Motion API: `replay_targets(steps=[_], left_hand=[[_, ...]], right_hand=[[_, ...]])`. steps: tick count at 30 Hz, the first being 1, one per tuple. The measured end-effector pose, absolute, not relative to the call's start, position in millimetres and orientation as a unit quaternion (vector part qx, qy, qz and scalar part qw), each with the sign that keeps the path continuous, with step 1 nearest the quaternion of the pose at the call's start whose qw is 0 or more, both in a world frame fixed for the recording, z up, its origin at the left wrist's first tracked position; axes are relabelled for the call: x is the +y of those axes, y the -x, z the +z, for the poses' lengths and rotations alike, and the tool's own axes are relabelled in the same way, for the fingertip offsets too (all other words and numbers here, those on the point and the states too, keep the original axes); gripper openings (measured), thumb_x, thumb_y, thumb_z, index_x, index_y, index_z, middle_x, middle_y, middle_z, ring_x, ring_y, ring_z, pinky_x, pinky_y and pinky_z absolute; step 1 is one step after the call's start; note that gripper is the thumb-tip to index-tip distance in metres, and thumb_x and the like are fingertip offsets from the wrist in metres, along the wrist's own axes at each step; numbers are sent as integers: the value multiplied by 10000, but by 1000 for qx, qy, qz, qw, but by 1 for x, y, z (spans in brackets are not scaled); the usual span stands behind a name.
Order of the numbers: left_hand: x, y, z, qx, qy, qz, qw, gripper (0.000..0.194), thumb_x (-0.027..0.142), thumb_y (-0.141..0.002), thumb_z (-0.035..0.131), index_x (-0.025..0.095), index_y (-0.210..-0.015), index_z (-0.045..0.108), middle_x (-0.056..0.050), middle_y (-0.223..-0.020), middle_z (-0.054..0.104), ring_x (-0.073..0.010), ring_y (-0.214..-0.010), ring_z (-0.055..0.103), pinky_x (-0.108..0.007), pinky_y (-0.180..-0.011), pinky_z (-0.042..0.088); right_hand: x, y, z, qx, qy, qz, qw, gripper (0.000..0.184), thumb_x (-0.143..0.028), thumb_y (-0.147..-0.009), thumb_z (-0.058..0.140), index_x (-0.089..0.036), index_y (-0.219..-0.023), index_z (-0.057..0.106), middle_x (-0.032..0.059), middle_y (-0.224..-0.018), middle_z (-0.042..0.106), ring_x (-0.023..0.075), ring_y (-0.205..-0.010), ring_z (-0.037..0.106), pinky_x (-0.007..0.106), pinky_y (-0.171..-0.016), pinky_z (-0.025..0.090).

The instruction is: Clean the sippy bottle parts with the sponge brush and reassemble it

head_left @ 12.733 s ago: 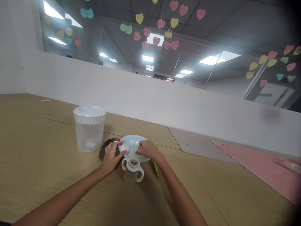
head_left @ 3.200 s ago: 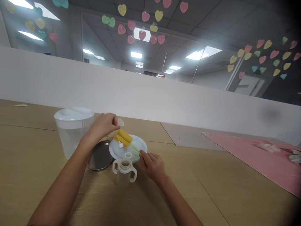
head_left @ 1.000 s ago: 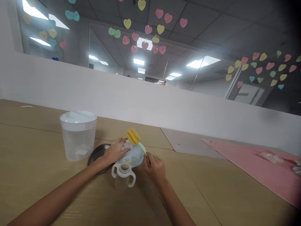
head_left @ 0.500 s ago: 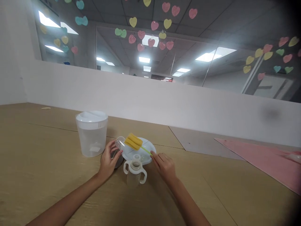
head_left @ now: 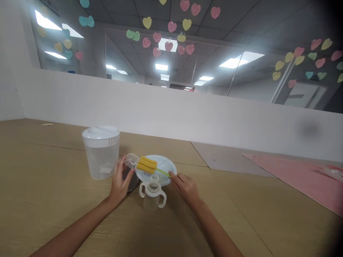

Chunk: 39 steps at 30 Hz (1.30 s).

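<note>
My left hand is closed around a small clear plastic cap, its open side facing right. In my right hand is the thin green handle of a yellow sponge brush. The sponge head lies close to the cap's mouth; whether they touch, I cannot tell. Below the brush stands a clear baby bottle with two white handles and an open top. A white plate sits behind the bottle, partly covered by the brush. Beside my left hand a dark round object is partly hidden.
A translucent lidded bucket stands left of my left hand. At the right lie a grey sheet and a pink mat on the brown tabletop. A white wall with a window runs behind.
Both hands have shifted slightly left in the picture with the cap and the brush, as the whole view moved a little. Both grips stay the same.
</note>
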<state>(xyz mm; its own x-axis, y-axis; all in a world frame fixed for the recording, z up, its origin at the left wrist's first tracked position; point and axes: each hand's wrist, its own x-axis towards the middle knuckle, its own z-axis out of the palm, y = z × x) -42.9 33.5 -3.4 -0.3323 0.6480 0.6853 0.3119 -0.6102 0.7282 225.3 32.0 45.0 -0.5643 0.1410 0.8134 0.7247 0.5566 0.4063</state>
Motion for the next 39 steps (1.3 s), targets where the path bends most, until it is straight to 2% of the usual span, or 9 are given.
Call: replay_targets(steps=[3,8,15,19,24,33,39], left_hand=[[34,46,-3,434,-583,680,97,554,398,-831,562,239,-1334,392,-108,-1302,466,-238,-1168,494,-414,-1005,406],[35,42,-9,412,-581,690,130,612,388,-810,592,218,-1338,334,-116,-1258,506,-233,-1132,526,-407,-966,440],[29,39,-8,406,-605,671,137,581,377,-827,571,212,-1326,326,-113,-1244,515,-221,-1108,540,-387,-948,451],[25,40,-3,402,-617,667,113,533,359,-861,519,202,-1333,328,-121,-1255,507,-224,-1124,526,-380,-947,446],[25,43,0,434,-637,635,55,577,342,-860,511,213,-1378,291,-119,-1266,482,-234,-1130,503,-384,-940,439],[26,48,4,460,-633,622,-4,433,313,-863,480,243,-1288,432,-87,-1147,478,-216,-1065,502,-365,-881,466],[25,48,5,449,-647,616,-27,407,307,-864,486,255,-1267,462,-82,-1144,446,-213,-1078,497,-362,-876,485]], right_hand=[[33,-226,41,-803,260,-379,380,213,-167,-926,465,-157,-1014,658,-22,-560,483,72,-480,411,226,-486,291],[32,-224,39,-819,260,-362,362,216,-161,-910,484,-161,-1057,643,-12,-595,530,64,-500,460,213,-490,310],[31,-222,39,-826,253,-348,364,218,-173,-915,468,-146,-1022,656,-7,-597,563,63,-490,474,211,-486,317],[32,-223,39,-826,247,-345,370,231,-173,-923,448,-134,-1008,659,-3,-595,564,67,-488,472,214,-496,314],[33,-224,39,-832,245,-348,356,217,-177,-911,467,-153,-1016,656,-9,-592,564,61,-472,458,211,-488,306],[34,-225,38,-836,254,-353,335,194,-150,-876,519,-168,-1018,650,-23,-596,557,54,-463,442,224,-472,292],[35,-227,37,-836,261,-349,333,183,-163,-873,523,-181,-999,655,-26,-600,558,49,-470,445,234,-474,280]])
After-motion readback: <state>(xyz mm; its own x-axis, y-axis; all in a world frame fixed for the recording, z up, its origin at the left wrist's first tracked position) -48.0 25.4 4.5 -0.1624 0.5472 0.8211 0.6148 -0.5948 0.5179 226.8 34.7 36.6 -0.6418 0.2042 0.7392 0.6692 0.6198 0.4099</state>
